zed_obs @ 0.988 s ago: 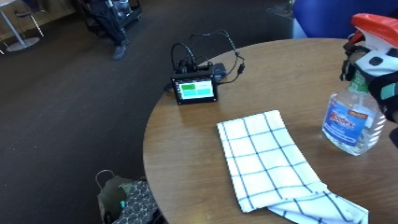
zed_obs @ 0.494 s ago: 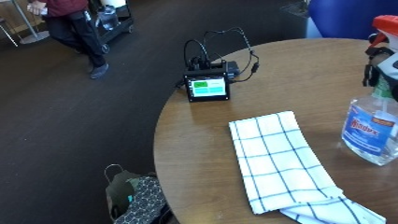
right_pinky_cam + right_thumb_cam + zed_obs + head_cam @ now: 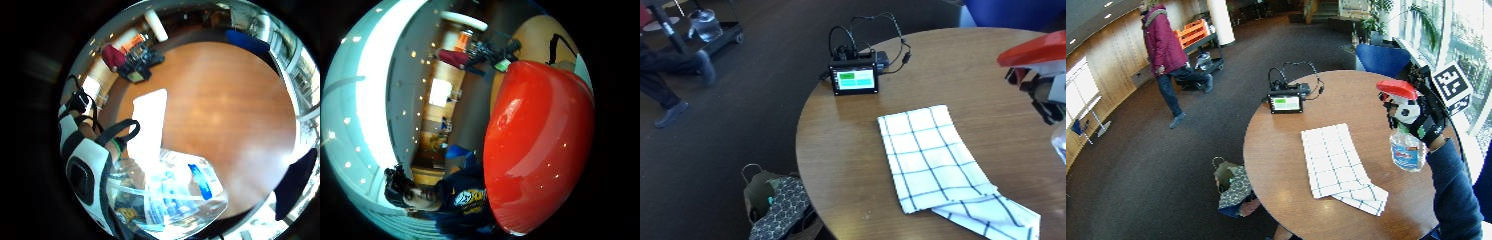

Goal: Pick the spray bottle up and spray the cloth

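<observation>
My black-gloved right hand grips the clear plastic, red-capped spray bottle above the round wooden table, near the white blue-checked cloth

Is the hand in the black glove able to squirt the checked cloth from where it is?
Probably yes. The gloved right hand grips the clear, red-topped spray bottle beside the white, blue-checked cloth on the round wooden table, nothing between.
</observation>
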Demonstrator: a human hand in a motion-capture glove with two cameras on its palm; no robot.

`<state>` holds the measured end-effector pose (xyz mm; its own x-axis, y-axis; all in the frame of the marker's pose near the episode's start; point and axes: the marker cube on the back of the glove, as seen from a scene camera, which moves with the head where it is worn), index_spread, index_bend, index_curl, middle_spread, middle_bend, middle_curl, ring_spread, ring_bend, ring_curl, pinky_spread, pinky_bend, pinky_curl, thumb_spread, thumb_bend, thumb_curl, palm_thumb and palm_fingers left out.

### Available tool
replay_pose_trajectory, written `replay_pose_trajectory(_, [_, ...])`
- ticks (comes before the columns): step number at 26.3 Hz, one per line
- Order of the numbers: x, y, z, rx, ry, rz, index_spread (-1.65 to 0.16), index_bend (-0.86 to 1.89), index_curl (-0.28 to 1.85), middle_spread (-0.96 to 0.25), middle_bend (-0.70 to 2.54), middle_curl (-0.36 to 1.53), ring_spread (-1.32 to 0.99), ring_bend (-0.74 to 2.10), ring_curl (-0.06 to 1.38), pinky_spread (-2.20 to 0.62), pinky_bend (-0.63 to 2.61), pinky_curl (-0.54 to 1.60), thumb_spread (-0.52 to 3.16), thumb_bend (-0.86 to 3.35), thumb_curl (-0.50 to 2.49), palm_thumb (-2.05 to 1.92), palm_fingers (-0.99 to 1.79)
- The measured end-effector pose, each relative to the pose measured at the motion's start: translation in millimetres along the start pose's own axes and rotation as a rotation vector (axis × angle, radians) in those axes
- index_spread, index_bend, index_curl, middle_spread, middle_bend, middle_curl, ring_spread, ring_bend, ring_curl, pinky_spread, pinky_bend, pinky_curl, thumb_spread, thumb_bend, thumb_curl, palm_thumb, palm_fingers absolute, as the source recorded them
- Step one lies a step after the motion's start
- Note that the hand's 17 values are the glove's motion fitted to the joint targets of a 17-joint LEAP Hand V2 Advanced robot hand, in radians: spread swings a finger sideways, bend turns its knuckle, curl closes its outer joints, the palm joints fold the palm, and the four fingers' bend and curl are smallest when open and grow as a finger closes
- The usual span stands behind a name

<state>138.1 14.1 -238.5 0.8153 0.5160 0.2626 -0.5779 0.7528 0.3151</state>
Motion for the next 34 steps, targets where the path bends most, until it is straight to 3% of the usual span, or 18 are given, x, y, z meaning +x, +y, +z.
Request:
replay_pose_trajectory(11, [-55,57,34,-0.562,0.442,0.098,-0.28,0.13,0.27,-0.17,0.77,0.51,-0.23,0.79,0.45,-0.31,0.52,0.37,0.54,-0.03,0.7,1.06,1.3])
replay_pose_trajectory(21, [-23,96,53,-1.109,0.881,0.276,-0.29,0.11,0.28,-0.17,0.76,0.51,-0.23,0.78,0.45,-0.31,0.52,0.38,0.52,-0.03,0.72,1.05,1.29])
replay_pose_trajectory(34, [-49,85,94,-1.269,1.115,0.219,-0.29,0.11,0.28,-0.17,0.74,0.51,-0.24,0.77,0.45,-0.31,0.52,0.38,0.51,-0.03,0.73,1.04,1.28])
